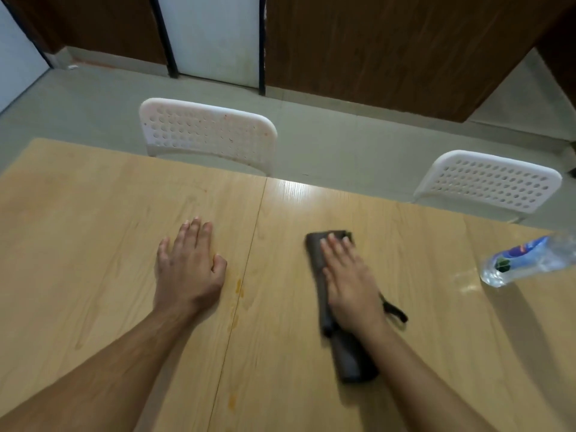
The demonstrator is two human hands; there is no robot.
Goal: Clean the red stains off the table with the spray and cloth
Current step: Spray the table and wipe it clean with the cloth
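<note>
1. Right hand [349,275]: fingers straight, pressing flat on dark cloth [349,353], 4 o'clock of table [93,213] centre.
2. Left hand [187,266]: flat on table, fingers relaxed, holding nothing.
3. Orange-red stains [239,288] along seam, 3 o'clock of left hand.
4. Bottle [526,260], 3 o'clock edge.

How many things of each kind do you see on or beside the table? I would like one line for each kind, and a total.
White perforated chairs: 2
Dark folded cloth: 1
Clear plastic bottle: 1
Total: 4
</note>
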